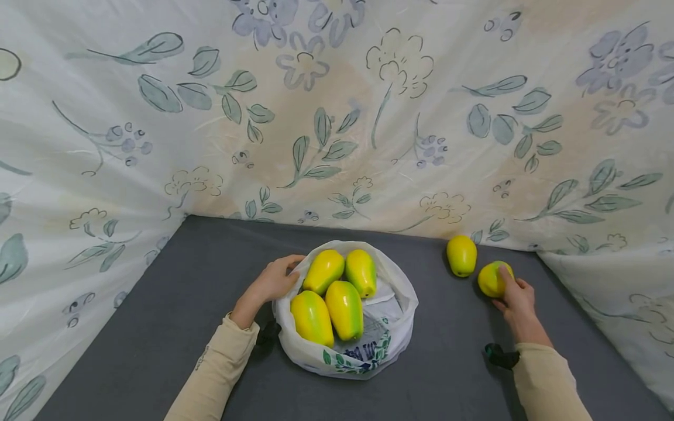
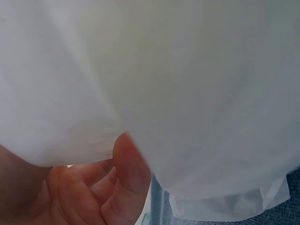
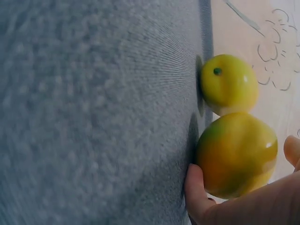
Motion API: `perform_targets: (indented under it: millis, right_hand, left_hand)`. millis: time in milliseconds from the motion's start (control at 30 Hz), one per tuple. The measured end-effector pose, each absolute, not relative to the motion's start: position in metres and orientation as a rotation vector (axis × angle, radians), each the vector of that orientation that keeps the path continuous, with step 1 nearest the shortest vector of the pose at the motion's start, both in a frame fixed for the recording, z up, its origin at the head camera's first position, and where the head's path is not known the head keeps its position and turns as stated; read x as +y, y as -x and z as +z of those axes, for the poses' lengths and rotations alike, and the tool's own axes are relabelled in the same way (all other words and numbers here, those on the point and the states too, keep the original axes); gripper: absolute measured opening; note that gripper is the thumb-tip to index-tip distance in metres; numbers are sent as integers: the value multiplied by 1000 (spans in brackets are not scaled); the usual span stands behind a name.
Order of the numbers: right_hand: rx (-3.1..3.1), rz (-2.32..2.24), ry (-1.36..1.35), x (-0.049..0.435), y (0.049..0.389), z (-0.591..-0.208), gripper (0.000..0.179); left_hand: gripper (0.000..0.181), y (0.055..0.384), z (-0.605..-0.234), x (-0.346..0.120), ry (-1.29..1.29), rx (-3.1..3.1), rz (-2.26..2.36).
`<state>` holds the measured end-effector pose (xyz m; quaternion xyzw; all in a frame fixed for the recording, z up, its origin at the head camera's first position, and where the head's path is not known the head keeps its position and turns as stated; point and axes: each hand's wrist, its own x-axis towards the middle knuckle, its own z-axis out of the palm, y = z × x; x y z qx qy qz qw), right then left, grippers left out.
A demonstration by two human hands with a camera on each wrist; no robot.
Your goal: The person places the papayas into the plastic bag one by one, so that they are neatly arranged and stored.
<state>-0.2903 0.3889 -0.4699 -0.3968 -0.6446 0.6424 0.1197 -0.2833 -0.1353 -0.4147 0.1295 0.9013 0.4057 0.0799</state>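
A white plastic bag [image 1: 402,327] with a rolled-open rim stands on the dark cloth, and several glossy yellow-green papayas [image 1: 344,310] lie inside it. On the bag's left side, my left hand [image 1: 276,280] holds the rim; in the left wrist view the white plastic [image 2: 187,93] hides part of its fingers. Over to the right, my right hand [image 1: 518,304] grips another papaya [image 1: 491,279], fingers and thumb about its near side. That fruit [image 3: 236,154] appears to be on or just above the cloth. A further papaya [image 1: 461,256] lies beside it, untouched.
Dark grey cloth [image 1: 210,280] covers the table. A floral-patterned sheet [image 1: 337,134] rises behind it and along both sides, close to the two papayas on the right. Dark wrist straps [image 1: 500,355] sit by the beige sleeves.
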Motion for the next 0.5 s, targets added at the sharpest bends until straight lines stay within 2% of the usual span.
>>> perform_targets:
  millis: [233,500]
  right_hand:
    - [-1959,1763,1137,393,300,-483,116]
    - [-2003,1717,1133,395,302,-489,114]
  left_hand:
    - [41,283,-415,-135,-393,2692,1225]
    - [41,281,-413,-135,-397,2699,1226]
